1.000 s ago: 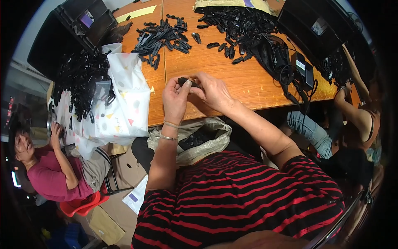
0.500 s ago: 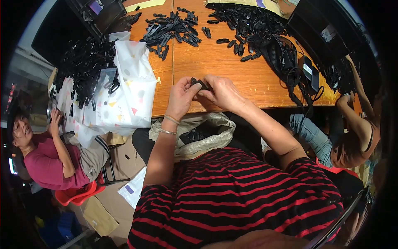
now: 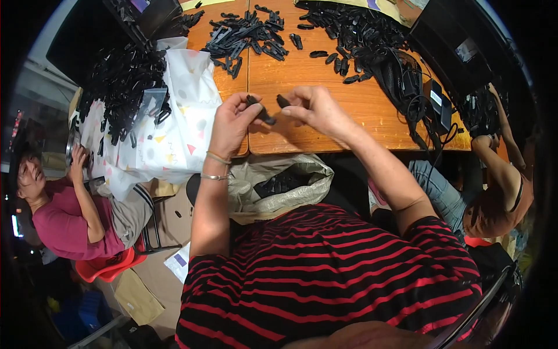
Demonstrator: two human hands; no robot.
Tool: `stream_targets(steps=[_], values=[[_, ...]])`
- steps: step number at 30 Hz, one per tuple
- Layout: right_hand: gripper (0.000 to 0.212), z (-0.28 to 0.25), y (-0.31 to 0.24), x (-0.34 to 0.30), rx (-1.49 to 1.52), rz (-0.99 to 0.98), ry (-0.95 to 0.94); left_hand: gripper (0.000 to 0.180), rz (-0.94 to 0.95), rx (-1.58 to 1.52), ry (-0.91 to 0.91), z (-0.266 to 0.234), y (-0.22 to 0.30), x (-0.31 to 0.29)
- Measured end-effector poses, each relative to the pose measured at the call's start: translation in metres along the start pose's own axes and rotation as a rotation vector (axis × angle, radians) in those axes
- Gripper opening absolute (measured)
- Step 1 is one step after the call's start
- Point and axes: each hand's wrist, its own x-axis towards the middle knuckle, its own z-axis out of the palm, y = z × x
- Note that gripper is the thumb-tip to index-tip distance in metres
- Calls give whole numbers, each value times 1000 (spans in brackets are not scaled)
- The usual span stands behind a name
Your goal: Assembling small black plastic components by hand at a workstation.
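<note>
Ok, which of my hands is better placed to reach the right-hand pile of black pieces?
Probably your right hand: it's nearer that pile, and your left hand would have to reach across. Each holds a black piece, though.

Near the middle of the frame, the fingers of your left hand (image 3: 232,119) cover part of a black plastic piece (image 3: 267,118), its details too small to make out. Your right hand (image 3: 318,110) hides part of a second black piece (image 3: 282,101). At lower centre, your striped shirt (image 3: 325,262) hides the near side of the woven sack (image 3: 244,186), whose dark contents (image 3: 279,185) blur together. The upper edge cuts off a brown paper package (image 3: 386,7); at lower left, a blue crate (image 3: 90,308) sinks into shadow.
</note>
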Motion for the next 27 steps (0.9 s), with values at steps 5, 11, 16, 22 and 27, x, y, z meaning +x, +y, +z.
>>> stream_targets(steps=[5,11,16,22,27], values=[[21,14,-13,0,-75,-60,169,23,-59,-25,113,18,0,-3],[22,23,-10,0,-253,-325,282,23,29,-81,158,27,-10,-1],[24,25,-6,-1,-336,-355,309,26,45,-91,214,34,-9,-5],[27,25,-11,-6,-329,-410,347,31,161,-17,145,39,-2,-14],[26,24,-15,-8,-296,-362,348,34,274,27,208,52,0,-19]])
